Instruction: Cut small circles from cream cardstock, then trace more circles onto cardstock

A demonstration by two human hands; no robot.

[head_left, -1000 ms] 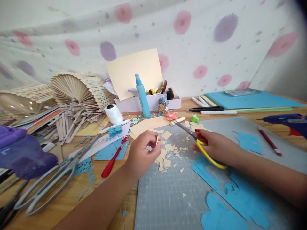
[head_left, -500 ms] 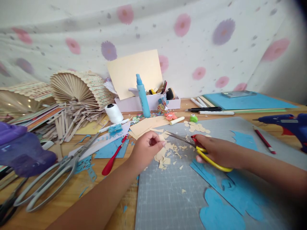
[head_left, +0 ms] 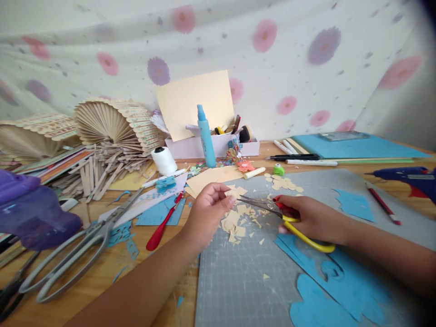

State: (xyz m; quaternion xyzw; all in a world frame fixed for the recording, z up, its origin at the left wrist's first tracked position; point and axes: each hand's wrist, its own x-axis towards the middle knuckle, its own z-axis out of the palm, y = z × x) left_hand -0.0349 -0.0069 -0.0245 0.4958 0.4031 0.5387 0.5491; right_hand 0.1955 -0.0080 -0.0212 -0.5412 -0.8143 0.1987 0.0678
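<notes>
Between the thumb and fingers of my left hand (head_left: 211,211) is a small piece of cream paper (head_left: 233,192). My right hand (head_left: 311,218) grips a pair of scissors (head_left: 289,227) with yellow handles, its blades pointing left toward that paper. Below the blades, cream paper scraps (head_left: 235,222) lie scattered over the grey cutting mat (head_left: 235,281). Cream paper discs (head_left: 284,182) sit further back on the mat. Cut blue paper (head_left: 316,259) lies beneath and in front of my right hand.
Large grey scissors (head_left: 91,240) and a red-handled tool (head_left: 161,227) lie on the left. A blue spray bottle (head_left: 206,141), a white thread spool (head_left: 163,161) and a white box (head_left: 184,147) stand behind. To the right are a pencil (head_left: 383,203) and a blue glue gun (head_left: 405,175).
The scissors' blades have dropped slightly and now point at the paper near my left fingertips. More of the cream piece shows in my left hand. The view has shifted a little.
</notes>
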